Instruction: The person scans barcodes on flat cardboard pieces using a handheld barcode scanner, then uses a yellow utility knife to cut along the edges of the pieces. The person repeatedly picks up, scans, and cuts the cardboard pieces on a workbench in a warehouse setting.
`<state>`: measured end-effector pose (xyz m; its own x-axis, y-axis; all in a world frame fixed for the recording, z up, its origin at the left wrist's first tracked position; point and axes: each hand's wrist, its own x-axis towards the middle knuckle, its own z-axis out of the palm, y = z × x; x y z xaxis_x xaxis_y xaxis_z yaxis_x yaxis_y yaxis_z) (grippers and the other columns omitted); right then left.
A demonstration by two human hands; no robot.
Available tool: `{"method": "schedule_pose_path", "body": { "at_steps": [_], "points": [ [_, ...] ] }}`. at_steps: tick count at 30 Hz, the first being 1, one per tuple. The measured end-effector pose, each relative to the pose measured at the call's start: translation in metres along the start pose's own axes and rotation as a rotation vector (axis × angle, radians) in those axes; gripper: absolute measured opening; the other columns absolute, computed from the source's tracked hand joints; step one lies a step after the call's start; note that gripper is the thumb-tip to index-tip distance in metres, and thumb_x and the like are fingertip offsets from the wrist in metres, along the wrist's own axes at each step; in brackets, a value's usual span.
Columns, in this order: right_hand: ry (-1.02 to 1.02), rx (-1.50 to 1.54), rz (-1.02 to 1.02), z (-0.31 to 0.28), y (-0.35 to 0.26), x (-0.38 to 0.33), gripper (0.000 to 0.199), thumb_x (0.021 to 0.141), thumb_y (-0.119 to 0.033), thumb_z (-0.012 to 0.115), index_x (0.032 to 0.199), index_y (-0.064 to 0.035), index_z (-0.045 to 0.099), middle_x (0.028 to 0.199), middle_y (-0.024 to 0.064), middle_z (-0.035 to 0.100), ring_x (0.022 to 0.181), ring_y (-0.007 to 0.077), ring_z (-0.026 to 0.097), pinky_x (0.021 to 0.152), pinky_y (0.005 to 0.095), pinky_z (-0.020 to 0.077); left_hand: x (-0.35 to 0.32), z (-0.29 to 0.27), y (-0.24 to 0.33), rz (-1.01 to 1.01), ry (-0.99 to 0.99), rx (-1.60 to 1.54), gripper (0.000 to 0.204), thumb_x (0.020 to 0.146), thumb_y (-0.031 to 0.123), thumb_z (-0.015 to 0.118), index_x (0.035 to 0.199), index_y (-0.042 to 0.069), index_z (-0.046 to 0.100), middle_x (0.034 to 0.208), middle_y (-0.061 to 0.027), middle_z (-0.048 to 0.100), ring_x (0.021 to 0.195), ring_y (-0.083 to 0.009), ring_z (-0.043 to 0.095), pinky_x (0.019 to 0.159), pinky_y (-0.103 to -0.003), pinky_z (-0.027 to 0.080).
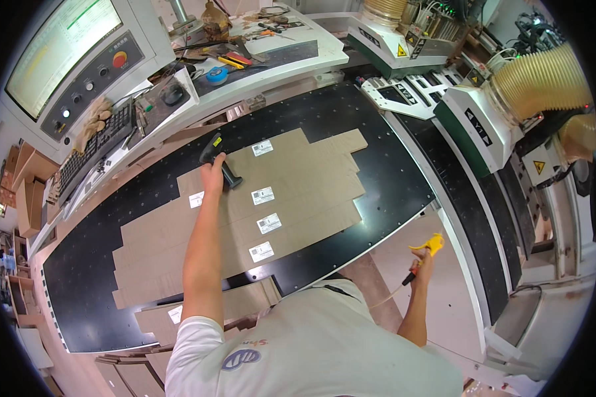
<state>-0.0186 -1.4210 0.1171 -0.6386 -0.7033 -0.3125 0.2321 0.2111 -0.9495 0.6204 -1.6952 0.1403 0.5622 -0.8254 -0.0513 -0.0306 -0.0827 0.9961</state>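
Observation:
My left hand (213,171) is wrapped round a black handheld barcode scanner (229,173), above flat brown-grey panels (304,178) laid side by side on a black table (79,271). White printed labels (263,195) are stuck on several of the panels; one label (196,199) lies close to my left wrist. Out to the right, beyond the table's near edge, my right hand (422,257) grips a yellow air blow gun (433,245) with a hose (385,301) trailing from it.
At the far left stand a control panel with a screen (66,53), a red stop button (120,59) and a keyboard (99,152). Tools and blue tape (217,75) lie on the white bench (271,69). Machine heads with a ribbed hose (543,79) rise at right. More panels (212,301) lie near me.

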Motion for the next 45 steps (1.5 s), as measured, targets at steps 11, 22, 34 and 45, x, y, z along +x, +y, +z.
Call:
{"method": "schedule_pose_path", "body": {
  "at_steps": [11, 22, 34, 45],
  "points": [
    [-0.754, -0.527, 0.088, 0.125, -0.144, -0.125, 0.032, 0.107, -0.038, 0.053, 0.116, -0.0081, 0.061, 0.084, 0.0017, 0.065, 0.050, 0.0069, 0.044, 0.048, 0.0250, 0.0392, -0.012, 0.005, 0.004, 0.093, 0.113, 0.162, 0.054, 0.085, 0.044, 0.079, 0.082, -0.008, 0.068, 0.070, -0.0108, 0.064, 0.066, -0.0190, 0.059, 0.065, -0.040, 0.049],
    [-1.540, -0.737, -0.065, 0.180, -0.178, -0.170, 0.039, 0.105, -0.042, 0.055, 0.121, -0.0082, 0.065, 0.080, -0.0015, 0.059, 0.060, 0.0103, 0.054, 0.058, 0.0268, 0.0451, -0.024, 0.007, 0.015, 0.101, 0.122, 0.102, 0.051, 0.085, 0.042, 0.078, 0.075, -0.006, 0.068, 0.066, -0.0106, 0.064, 0.064, -0.0183, 0.061, 0.063, -0.039, 0.049],
    [-0.384, -0.552, -0.090, 0.139, -0.053, -0.068, 0.042, 0.109, -0.051, 0.047, 0.117, -0.0106, 0.059, 0.068, -0.0006, 0.050, 0.043, 0.0072, 0.041, 0.040, 0.0256, 0.0345, -0.032, 0.020, 0.024, 0.004, 0.053, 0.080, 0.043, 0.087, 0.039, 0.078, 0.087, -0.004, 0.071, 0.073, -0.0082, 0.066, 0.070, -0.0150, 0.058, 0.065, -0.039, 0.048],
    [-0.039, -0.596, -0.279, 0.149, -0.056, -0.053, 0.049, 0.111, -0.046, 0.043, 0.111, 0.0011, 0.054, 0.088, 0.0190, 0.060, 0.083, 0.0341, 0.061, 0.078, 0.0455, 0.0480, -0.006, 0.003, -0.002, 0.131, 0.135, 0.087, 0.053, 0.086, 0.044, 0.081, 0.082, -0.007, 0.069, 0.070, -0.0060, 0.063, 0.062, -0.0175, 0.054, 0.062, -0.037, 0.046]
  ]
}}
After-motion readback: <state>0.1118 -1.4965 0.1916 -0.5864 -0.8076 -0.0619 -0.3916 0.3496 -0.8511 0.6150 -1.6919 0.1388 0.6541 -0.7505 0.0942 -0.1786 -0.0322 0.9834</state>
